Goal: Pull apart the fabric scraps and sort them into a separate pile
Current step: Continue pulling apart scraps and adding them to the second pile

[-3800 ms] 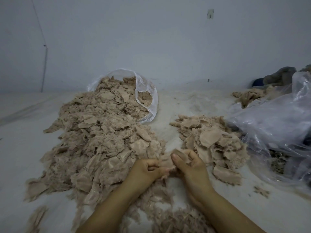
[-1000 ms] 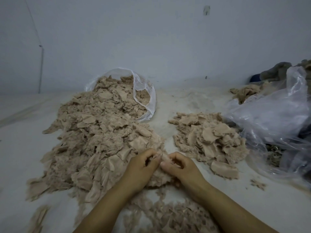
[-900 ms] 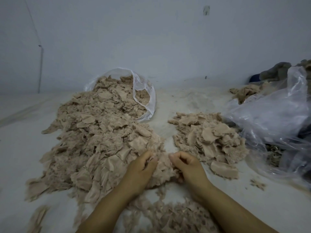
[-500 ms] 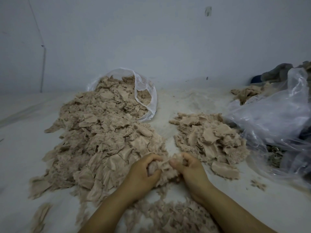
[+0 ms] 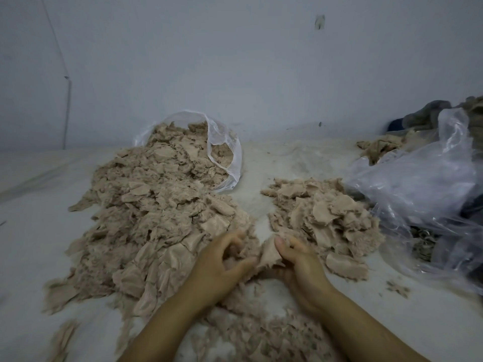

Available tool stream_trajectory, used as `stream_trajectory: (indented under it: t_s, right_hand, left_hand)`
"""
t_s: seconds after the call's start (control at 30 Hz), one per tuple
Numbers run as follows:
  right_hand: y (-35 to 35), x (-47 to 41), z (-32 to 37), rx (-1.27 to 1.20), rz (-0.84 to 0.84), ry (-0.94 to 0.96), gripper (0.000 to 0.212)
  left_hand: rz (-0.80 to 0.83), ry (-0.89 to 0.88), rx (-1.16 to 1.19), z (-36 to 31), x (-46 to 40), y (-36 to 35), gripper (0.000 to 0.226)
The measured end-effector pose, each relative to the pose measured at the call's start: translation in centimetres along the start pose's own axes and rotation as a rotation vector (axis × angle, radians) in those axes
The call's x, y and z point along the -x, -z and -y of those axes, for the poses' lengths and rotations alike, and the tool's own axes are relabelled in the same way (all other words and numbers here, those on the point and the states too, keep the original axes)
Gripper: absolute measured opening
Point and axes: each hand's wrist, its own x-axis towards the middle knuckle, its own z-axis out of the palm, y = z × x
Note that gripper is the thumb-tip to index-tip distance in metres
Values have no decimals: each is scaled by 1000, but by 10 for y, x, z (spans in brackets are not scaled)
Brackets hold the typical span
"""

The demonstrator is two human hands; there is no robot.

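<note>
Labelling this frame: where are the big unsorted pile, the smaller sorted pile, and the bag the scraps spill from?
unsorted pile (image 5: pixel 156 218): head view, its middle.
sorted pile (image 5: pixel 326 218): head view, its middle.
clear bag (image 5: pixel 224 150): head view, right rim.

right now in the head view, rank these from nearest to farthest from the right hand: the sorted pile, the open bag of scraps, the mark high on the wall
1. Sorted pile, touching the right hand, on its right.
2. Open bag of scraps, back left.
3. Wall mark, high above.
</note>
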Motion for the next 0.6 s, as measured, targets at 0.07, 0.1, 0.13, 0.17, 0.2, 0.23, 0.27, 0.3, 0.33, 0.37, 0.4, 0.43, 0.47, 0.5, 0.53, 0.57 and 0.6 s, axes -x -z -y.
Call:
stream_trajectory:
  t_s: [0.07, 0.1, 0.13, 0.17, 0.2, 0.23, 0.27, 0.3, 0.33, 0.37, 0.4, 0.43, 0.47, 0.5, 0.53, 0.57, 0.6]
  right_hand:
    - [0, 1, -1, -32, 53, 4, 21]
    - [0, 2, -1, -37, 60, 3, 23]
    - [1, 2, -1, -28, 65, -2, 26]
    - [0, 4, -2, 2, 70, -14, 30]
    - [1, 4, -4, 45, 79, -21, 31]
    - [0, 5, -3, 80, 73, -26, 27]
    - [1, 5, -5, 94, 59, -23, 16]
    - [1, 5, -3, 88, 43, -33, 5]
    - [2, 4, -2, 56, 35, -32, 13]
    - [4, 4, 0, 17, 35, -39, 23]
    - [6, 2, 1, -11, 39, -38, 29]
    - [5, 3, 3, -8, 33, -47, 32]
    - [5, 4, 2, 23, 48, -60, 30]
    - [3, 6, 2, 78, 62, -97, 25]
    - [1, 7, 0, 136, 89, -134, 26]
    - [-2, 9, -2, 183, 112, -164, 35]
    - [-3, 9, -4, 212, 129, -176, 43]
  left_hand:
    - [210, 4, -111, -1, -5, -5, 43]
    - [230, -9, -169, 0, -8, -9, 45]
    - [197, -33, -193, -1, -10, -12, 37]
    - [125, -59, -185, -3, -10, -15, 26]
    - [66, -70, -170, -4, -10, -16, 19]
    - [30, -66, -170, -5, -10, -17, 16]
    - [9, -75, -192, -5, -10, -18, 16]
    - [-18, -97, -234, -2, -9, -18, 15]
    - [-52, -117, -287, 3, -9, -17, 15]
    - [-85, -109, -337, 5, -8, -15, 14]
    - [-113, -92, -353, 8, -7, -13, 14]
    - [-140, -82, -344, 9, -6, -12, 14]
    - [-164, -65, -331, 10, -4, -11, 17]
    - [-184, -53, -320, 8, -4, -11, 21]
    - [-204, -65, -316, 5, -3, -12, 24]
    - [-205, -102, -322, 2, -2, -13, 24]
    - [-195, -149, -338, 0, -1, -16, 22]
